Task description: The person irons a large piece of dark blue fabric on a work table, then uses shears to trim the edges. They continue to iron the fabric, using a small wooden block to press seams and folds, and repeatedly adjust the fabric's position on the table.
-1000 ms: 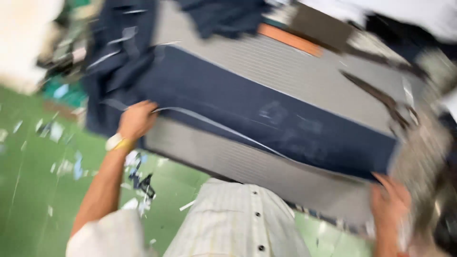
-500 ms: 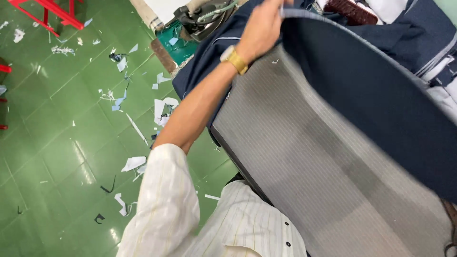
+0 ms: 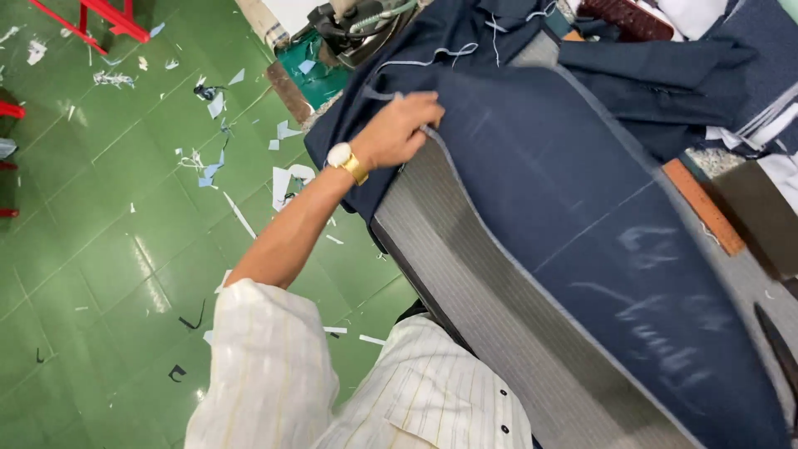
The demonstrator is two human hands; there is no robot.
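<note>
Half a second back my left hand (image 3: 399,129) was raised high with the navy cloth panel (image 3: 582,249) lifted off the surface; now the hand is down and the panel lies flat again, its chalk marks showing face up. Nearest me I see my own pale striped shirt (image 3: 416,391) and rolled sleeve (image 3: 266,366). Just beyond the shirt runs the grey ribbed worktop (image 3: 490,308), bare in a strip on the near side of the panel. Following my forearm out, a gold-banded wristwatch (image 3: 342,158) sits just behind the hand. The left hand rests at the panel's corner, fingers curled together and pinching its light-stitched edge, the knuckles up. From that corner the panel stretches away to the right of the hand, covering most of the worktop. I cannot see my right hand at all. Left of the hand, well below it, the green tiled floor (image 3: 100,249) is strewn with white and dark fabric scraps (image 3: 287,183). Beyond the hand, more navy garment pieces (image 3: 648,66) are heaped, touching the panel's far edge. Past the fingertips stands a dark pressing iron (image 3: 353,29) on a green pad. Far right of the hand an orange wooden ruler (image 3: 702,208) lies beside the panel.
</note>
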